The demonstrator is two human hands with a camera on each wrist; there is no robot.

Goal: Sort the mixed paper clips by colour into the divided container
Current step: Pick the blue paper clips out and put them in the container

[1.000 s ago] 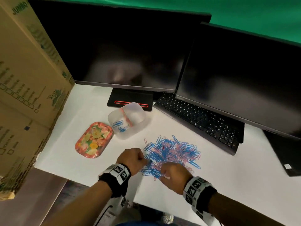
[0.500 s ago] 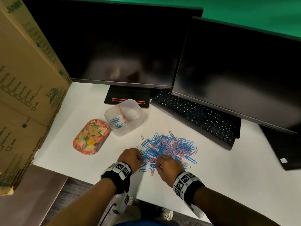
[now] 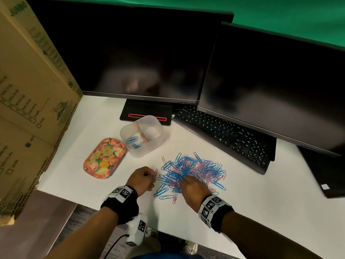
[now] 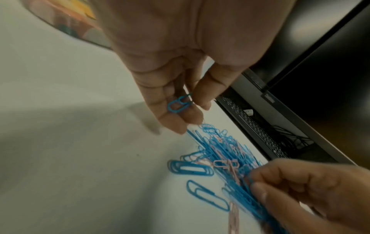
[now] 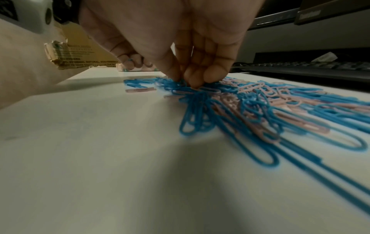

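Observation:
A pile of blue and pink paper clips (image 3: 194, 171) lies on the white desk in front of me. My left hand (image 3: 142, 177) is at the pile's left edge with its fingers curled round a blue clip (image 4: 179, 103). My right hand (image 3: 189, 186) sits on the near side of the pile, its fingertips (image 5: 192, 79) pinching blue clips (image 5: 181, 83) in the heap. The translucent divided container (image 3: 142, 136) stands beyond the pile to the left. Its left compartment holds a few blue clips (image 3: 133, 142); its right compartment looks bare.
A floral tray (image 3: 104, 157) lies left of the container. A cardboard box (image 3: 28, 90) walls off the left side. Two dark monitors (image 3: 140, 53) and a black keyboard (image 3: 225, 135) stand behind and to the right. The desk's front edge is just below my wrists.
Both hands stay at the near side of the pile; the right hand has edged forward into the heap. The head view has shifted slightly.

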